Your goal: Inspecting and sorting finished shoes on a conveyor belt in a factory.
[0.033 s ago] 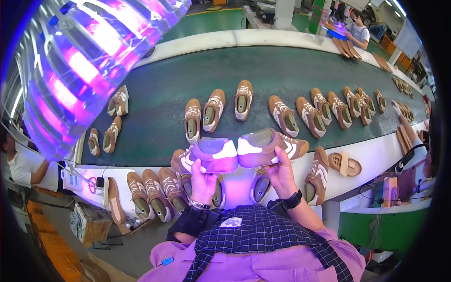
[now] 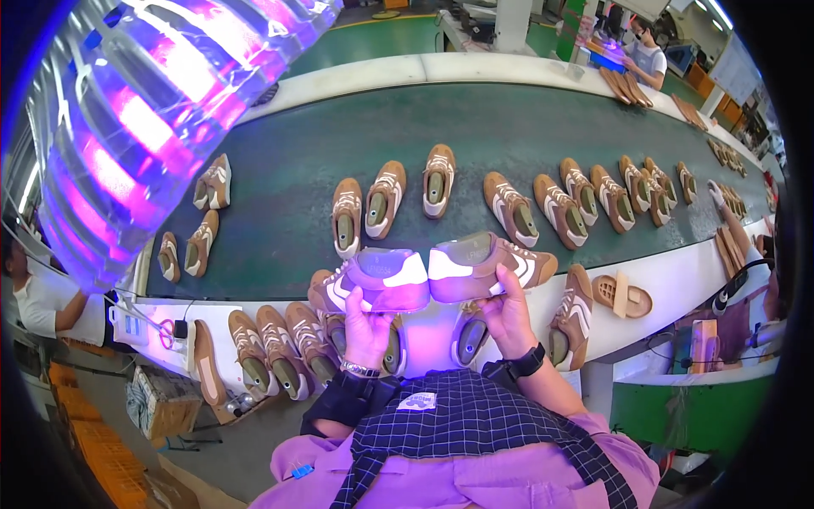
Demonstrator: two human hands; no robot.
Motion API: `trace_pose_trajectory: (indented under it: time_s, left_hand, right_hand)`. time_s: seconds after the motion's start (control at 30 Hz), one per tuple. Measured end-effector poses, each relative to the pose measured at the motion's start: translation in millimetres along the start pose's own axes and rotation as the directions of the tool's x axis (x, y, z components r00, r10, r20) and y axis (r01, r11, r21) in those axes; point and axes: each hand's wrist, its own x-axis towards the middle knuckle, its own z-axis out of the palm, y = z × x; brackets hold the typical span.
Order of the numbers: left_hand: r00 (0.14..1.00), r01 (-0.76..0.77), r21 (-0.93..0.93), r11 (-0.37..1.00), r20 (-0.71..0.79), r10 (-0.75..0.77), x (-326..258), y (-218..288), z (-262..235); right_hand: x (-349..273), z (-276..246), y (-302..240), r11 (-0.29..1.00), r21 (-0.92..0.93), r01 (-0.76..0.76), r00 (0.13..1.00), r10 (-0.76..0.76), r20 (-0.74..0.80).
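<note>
Two brown sneakers with white heel patches and white side stripes are held up level above the white bench edge. My left hand is closed on the left sneaker, thumb against its side. My right hand grips the right sneaker, thumb up along its side. The heels face each other across a narrow gap, and the toes point outward. Fingers beneath both shoes are partly hidden. Below them, more sneakers stand on the bench, including one near my right wrist, partly covered.
A green conveyor belt carries several matching sneakers. More sneakers line the bench at left; one stands at right beside loose soles. A plastic-wrapped glowing lamp hangs upper left. Co-workers are at the far right and both sides.
</note>
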Motion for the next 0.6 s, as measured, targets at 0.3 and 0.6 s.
trace_pose_trajectory:
  time_s: [0.3,0.6]
  left_hand:
    - [1.000,0.000,0.007,1.000,-0.010,0.000,0,-2,2]
    - [1.000,0.014,-0.013,1.000,0.006,-0.014,2,-1,-3]
  right_hand:
    - [0,-4,2,1.000,-0.016,-0.006,1.000,0.005,-0.021]
    - [1,-5,7,0.999,-0.037,0.006,0.998,-0.009,-0.065]
